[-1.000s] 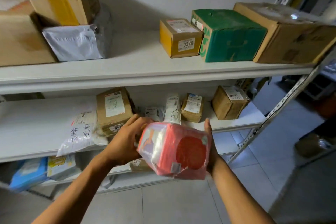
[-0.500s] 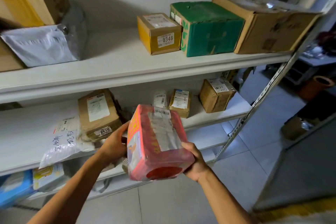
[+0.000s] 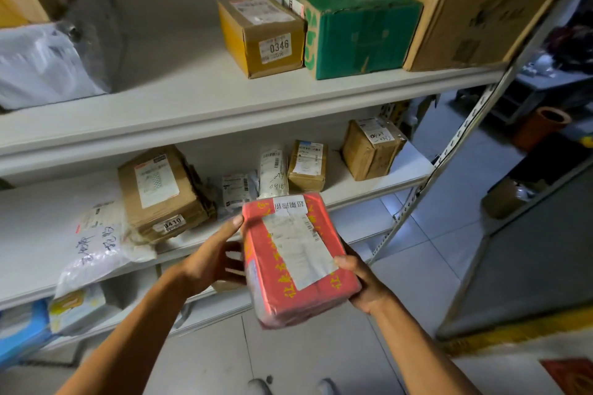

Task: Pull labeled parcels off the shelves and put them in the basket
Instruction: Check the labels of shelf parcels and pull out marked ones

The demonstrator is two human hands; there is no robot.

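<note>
Both hands hold a red parcel [image 3: 298,258] out in front of the shelves.

The left hand [image 3: 213,258] cups the parcel's left edge, its thumb stretched along the upper corner. The right hand [image 3: 361,282] grips from beneath on the right, thumb curled over the top face beside the white label [image 3: 296,242]. Both forearms reach forward, and the parcel is tilted label-up, level with the middle shelf [image 3: 48,240].

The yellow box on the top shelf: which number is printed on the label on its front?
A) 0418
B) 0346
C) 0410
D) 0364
B: the white label on the front of the yellow box on the top shelf reads 0346.
</note>
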